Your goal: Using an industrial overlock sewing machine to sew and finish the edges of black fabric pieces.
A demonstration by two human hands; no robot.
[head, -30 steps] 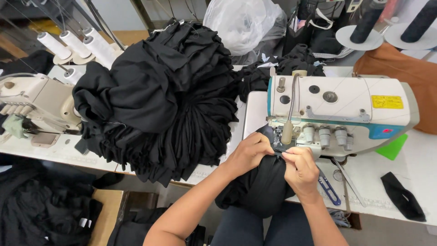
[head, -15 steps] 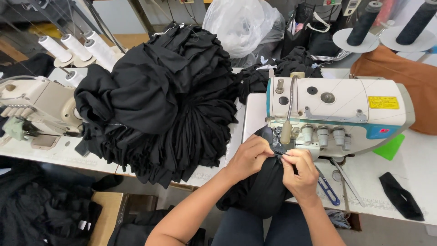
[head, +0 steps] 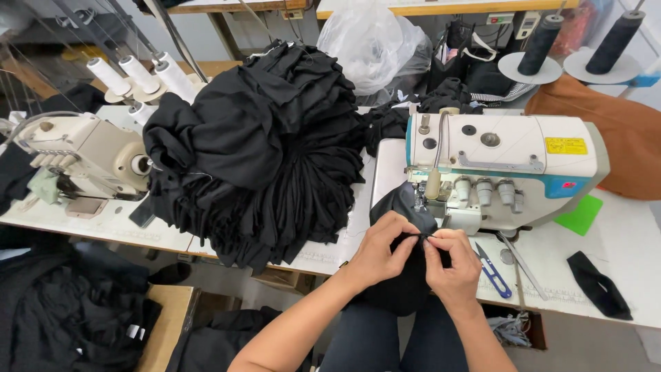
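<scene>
Pinching was the whole story at this moment: my left hand (head: 377, 249) and right hand (head: 451, 265) were both closed on the small piece of black knit fabric (head: 403, 207), fingertips meeting at one spot on its edge, thumbs and forefingers pressed together over it. I'd guess the tight pinch was there to line up two edges or a fold, since the grip sat right in front of the needle area.

That piece looked soft and floppy, matte black, bunched up at the top under the presser area and hanging down off the table edge toward my lap. Couldn't make out seams, it was too dark.

Just beside my right hand lay the blue-handled thread snips (head: 493, 269), within easy grabbing range. Behind the fabric stood the white and teal overlock sewing machine (head: 502, 165). Off to the left sat the big heap of black fabric pieces (head: 255, 151), close enough to pull from. Further back were the white thread cones (head: 131, 76) and a clear plastic bag (head: 372, 41).
</scene>
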